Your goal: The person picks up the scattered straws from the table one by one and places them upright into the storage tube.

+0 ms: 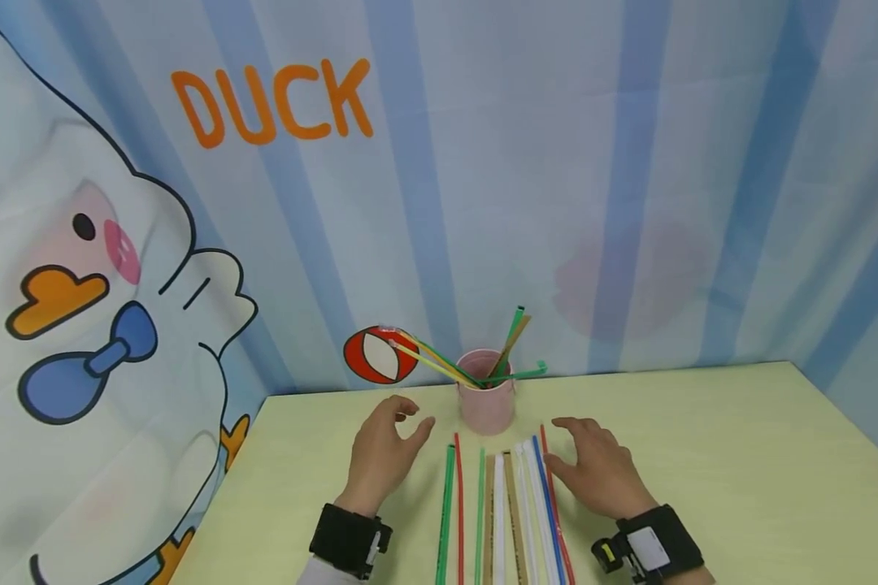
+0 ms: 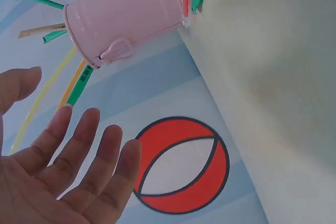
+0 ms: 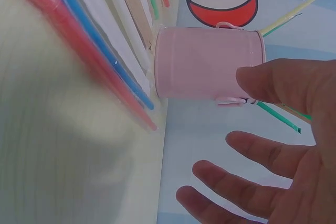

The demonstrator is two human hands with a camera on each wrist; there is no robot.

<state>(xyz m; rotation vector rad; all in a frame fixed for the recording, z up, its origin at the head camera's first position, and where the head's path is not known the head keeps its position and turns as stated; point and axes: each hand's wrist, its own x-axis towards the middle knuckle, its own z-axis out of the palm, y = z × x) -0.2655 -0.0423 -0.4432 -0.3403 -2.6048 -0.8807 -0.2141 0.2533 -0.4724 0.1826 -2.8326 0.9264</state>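
A pink bucket [image 1: 486, 413] with small side handles stands upright at the back of the table, several green, yellow and brown straws [image 1: 514, 337] leaning out of it. In front of it, several straws lie side by side, from a green straw [image 1: 445, 516] on the left to a blue straw [image 1: 549, 512] and a red straw [image 1: 557, 504] on the right. My left hand [image 1: 384, 451] is over the table left of the bucket, fingers loosely bent and holding nothing. On the other side, my right hand [image 1: 598, 467] hovers beside the red straw's far end, also holding nothing, thumb and fingers apart.
The pale yellow table [image 1: 702, 455] meets a blue striped cloth backdrop [image 1: 497, 162] right behind the bucket. A duck, a ball and orange letters are printed on the cloth. Each wrist wears a black camera strap [image 1: 347, 540].
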